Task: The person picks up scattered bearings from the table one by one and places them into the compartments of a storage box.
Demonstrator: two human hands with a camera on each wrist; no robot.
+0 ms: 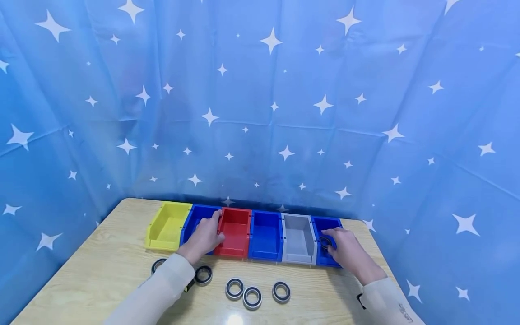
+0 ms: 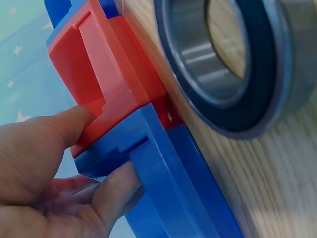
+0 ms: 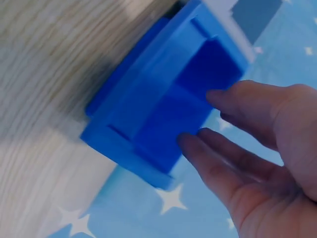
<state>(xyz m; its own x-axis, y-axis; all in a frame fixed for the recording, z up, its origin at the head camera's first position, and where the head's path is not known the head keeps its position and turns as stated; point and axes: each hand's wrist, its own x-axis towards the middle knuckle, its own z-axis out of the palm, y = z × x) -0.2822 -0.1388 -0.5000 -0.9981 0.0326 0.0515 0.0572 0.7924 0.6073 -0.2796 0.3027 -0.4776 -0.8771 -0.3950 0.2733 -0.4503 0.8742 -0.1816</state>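
My right hand (image 1: 352, 253) is over the rightmost blue bin (image 1: 327, 222), thumb and fingers spread apart. A black-sealed ball bearing (image 1: 325, 242) shows inside that bin between the fingers; in the right wrist view no bearing is visible. My left hand (image 1: 204, 235) grips the adjoining walls of the red bin (image 1: 235, 231) and the left blue bin (image 1: 198, 215). In the left wrist view its thumb lies on the red side, its fingers in the blue one. A large bearing (image 2: 267, 69) lies close to that wrist.
The row also has a yellow bin (image 1: 169, 223), a middle blue bin (image 1: 266, 234) and a grey bin (image 1: 299, 237). Several bearings lie on the wooden table (image 1: 101, 266) in front, including one bearing (image 1: 281, 292) at the right. A starry blue curtain (image 1: 260, 90) hangs behind.
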